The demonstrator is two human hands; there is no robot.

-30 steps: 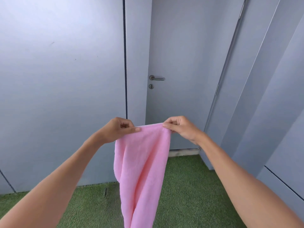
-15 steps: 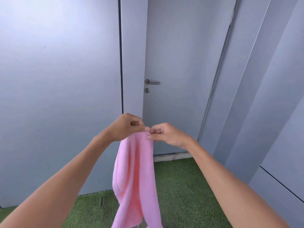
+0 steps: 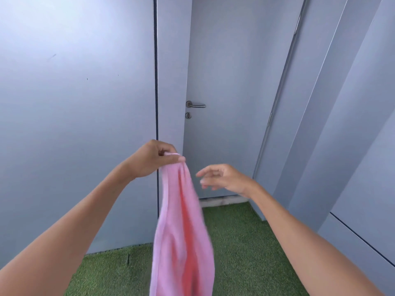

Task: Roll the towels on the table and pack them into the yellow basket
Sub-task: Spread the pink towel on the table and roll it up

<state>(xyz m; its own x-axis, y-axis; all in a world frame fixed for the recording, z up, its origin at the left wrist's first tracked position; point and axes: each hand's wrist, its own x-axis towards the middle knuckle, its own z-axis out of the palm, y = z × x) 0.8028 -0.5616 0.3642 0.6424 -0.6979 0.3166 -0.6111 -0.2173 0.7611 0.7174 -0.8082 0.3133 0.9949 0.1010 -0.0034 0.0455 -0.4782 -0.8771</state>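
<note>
Up at chest height the right hand (image 3: 222,178) has let go, fingers spread — left hand (image 3: 155,159) alone pinches the folded pink towel (image 3: 181,231) — rolling not started.

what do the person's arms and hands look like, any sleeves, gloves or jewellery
Both arms are bare as far up as the picture shows, with no sleeve in view. The left hand and the right hand wear no gloves. No ring, watch or bracelet shows on the fingers or wrists, though the right hand is a little blurred.
</note>
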